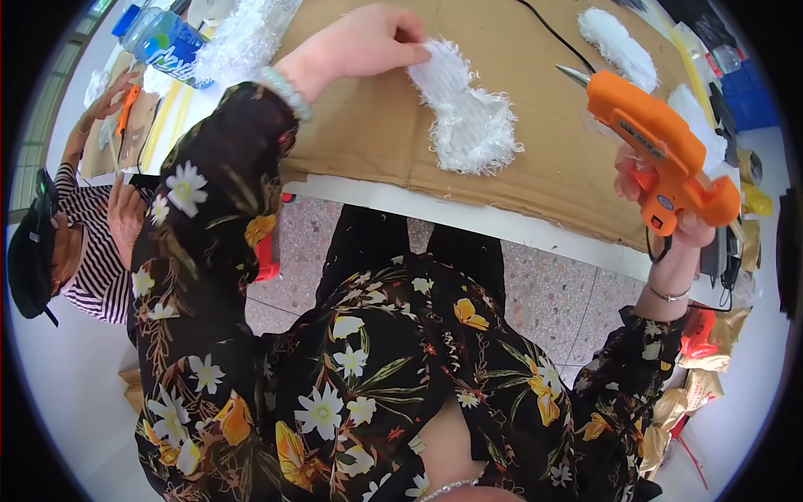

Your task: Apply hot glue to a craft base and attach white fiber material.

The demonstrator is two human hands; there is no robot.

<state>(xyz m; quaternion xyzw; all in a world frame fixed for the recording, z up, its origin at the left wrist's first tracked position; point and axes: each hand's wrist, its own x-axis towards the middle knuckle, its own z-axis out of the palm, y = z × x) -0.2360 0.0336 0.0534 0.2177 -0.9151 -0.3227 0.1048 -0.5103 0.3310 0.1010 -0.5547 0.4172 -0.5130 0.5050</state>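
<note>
In my right hand is an orange hot glue gun, gripped by its handle above the right side of the table. Its metal nozzle points away to the upper left. My left hand, with a beaded bracelet at the wrist, pinches the far end of a white fluffy fabric piece. This piece narrows near its middle and hangs down toward me over the brown cardboard. Its wide lower part shows a ribbed face with shaggy edges. The glue gun and the fabric are apart.
More white fluffy pieces lie at the far right, and a fluffy pile at the far left beside a blue-capped bottle. A black cord crosses the cardboard. At the left another person handles an orange tool.
</note>
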